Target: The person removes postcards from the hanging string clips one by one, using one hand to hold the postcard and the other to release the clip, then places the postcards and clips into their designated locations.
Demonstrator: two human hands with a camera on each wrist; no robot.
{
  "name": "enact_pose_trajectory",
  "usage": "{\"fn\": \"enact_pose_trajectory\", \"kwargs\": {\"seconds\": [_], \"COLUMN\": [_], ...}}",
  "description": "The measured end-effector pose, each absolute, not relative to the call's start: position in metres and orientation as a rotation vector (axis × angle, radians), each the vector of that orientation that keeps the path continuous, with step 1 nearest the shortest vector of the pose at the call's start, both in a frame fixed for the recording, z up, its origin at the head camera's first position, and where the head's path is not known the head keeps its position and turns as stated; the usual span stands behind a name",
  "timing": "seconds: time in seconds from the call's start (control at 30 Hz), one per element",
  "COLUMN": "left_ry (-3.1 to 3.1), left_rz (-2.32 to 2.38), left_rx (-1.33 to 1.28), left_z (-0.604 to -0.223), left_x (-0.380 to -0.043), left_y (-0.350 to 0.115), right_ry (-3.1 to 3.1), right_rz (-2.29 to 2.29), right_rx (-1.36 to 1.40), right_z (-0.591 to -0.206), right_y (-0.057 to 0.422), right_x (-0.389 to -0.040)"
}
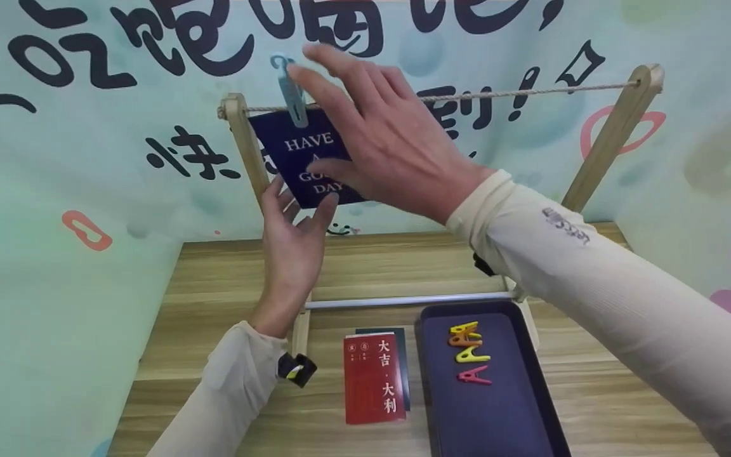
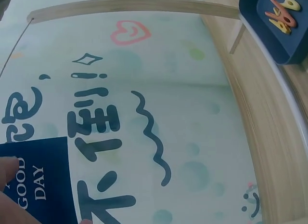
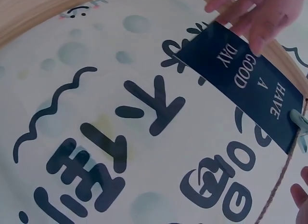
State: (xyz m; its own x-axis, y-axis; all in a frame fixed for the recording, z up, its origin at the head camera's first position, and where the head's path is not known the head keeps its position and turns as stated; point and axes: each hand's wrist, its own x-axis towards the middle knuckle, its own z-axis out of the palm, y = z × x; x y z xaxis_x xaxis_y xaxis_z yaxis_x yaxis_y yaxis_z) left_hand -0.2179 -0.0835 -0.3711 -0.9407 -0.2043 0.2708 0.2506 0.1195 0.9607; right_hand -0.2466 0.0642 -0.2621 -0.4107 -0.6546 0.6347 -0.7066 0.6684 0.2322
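Observation:
A dark blue card (image 1: 305,158) printed "HAVE A GOOD DAY" hangs tilted at the left end of the rope (image 1: 530,93). The light blue clothespin (image 1: 292,95) clips its top edge to the rope. My right hand (image 1: 397,133) is spread beside the clothespin, index fingertip close to it, thumb in front of the card and hiding part of the print. Below, my left hand (image 1: 296,235) is at the card's lower edge with thumb and fingers apart. The right wrist view shows the left thumb (image 3: 259,41) overlapping the card's edge and the clothespin (image 3: 299,120) gripping the opposite end.
Wooden posts (image 1: 613,133) carry the rope; a metal bar (image 1: 410,300) crosses lower down. On the wood-grain table (image 1: 213,355) lie a red card (image 1: 372,381) over a darker one, and a dark tray (image 1: 486,419) with several yellow, orange and pink clothespins (image 1: 472,355).

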Motion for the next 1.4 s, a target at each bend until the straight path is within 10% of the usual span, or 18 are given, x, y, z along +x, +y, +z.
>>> {"fn": "enact_pose_trajectory", "kwargs": {"seconds": [1.4], "left_ry": [-1.929], "left_rz": [-1.958], "left_rx": [0.103], "left_z": [-0.380], "left_x": [-0.211], "left_y": [-0.093], "right_ry": [-2.389], "right_rz": [0.469], "right_rx": [0.935], "right_z": [-0.241], "right_y": [0.035], "right_x": [-0.264]}}
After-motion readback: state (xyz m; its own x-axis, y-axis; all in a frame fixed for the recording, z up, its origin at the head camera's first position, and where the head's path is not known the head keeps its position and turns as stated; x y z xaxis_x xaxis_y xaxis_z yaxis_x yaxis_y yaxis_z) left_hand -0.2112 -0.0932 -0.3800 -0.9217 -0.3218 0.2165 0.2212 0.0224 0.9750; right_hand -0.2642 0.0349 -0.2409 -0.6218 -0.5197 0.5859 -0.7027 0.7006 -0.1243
